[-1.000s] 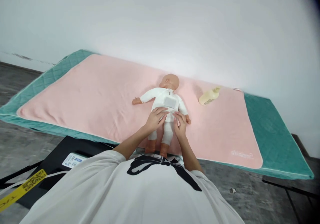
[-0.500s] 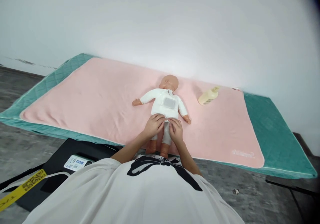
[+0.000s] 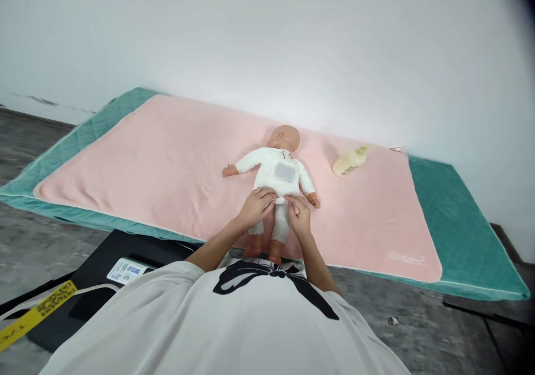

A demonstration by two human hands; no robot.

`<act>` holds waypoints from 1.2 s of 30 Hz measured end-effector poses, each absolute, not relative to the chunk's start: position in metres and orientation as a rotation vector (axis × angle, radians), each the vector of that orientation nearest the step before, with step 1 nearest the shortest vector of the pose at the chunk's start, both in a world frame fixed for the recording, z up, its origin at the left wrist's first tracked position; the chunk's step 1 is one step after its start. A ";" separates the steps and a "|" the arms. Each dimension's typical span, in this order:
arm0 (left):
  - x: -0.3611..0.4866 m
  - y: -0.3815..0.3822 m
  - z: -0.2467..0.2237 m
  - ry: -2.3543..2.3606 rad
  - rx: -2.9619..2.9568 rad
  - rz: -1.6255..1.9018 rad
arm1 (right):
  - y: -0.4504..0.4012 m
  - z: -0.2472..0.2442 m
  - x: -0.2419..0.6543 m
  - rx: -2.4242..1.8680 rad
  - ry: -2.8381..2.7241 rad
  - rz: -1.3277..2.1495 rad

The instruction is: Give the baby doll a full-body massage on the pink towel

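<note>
A baby doll [image 3: 267,166] with a white cloth body lies on a pink blanket [image 3: 175,157], its head toward the wall and its feet toward me. A grey rectangular patch shows on its torso, and its face is not visible. At the doll's hips, my left hand [image 3: 258,205] is closed, its fingertips pinching the edge of the white cloth. Close beside it, my right hand [image 3: 299,213] pinches the same cloth from the right side. Between the two hands a small bit of white fabric [image 3: 281,200] shows. The fingers partly cover the hips and upper legs.
A pale yellow bottle [image 3: 350,161] lies on the blanket, right of the doll. Under the blanket is a green quilted mat [image 3: 455,224]. A white wall [image 3: 267,46] rises behind. Lower left are a black surface [image 3: 96,269] with a labelled box [image 3: 127,271] and a yellow strap [image 3: 37,311].
My right hand has shifted slightly right, away from the left, with its fingers more curled. The left hand stays at the doll's hips. The doll and bottle lie as before.
</note>
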State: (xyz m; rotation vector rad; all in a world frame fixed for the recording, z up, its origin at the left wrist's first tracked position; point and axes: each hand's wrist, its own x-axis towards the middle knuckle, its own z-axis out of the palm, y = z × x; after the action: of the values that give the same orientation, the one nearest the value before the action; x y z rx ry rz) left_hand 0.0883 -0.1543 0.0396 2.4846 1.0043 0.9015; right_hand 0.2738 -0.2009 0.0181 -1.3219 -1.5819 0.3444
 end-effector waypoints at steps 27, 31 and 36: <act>0.105 -0.137 0.049 1.133 2.501 0.845 | -0.178 0.022 0.268 -1.339 -1.668 0.298; 0.106 -0.130 0.048 1.109 2.526 0.840 | -0.174 0.025 0.270 -1.356 -1.695 0.281; 0.107 -0.125 0.045 1.109 2.564 0.757 | -0.168 0.021 0.271 -1.375 -1.716 0.306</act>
State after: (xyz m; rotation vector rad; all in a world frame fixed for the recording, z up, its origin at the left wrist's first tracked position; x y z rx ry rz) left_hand 0.1074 -0.1251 0.0448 2.5635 1.1089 0.7571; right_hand 0.2707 -0.1682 0.0213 -1.3747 -1.7163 0.3056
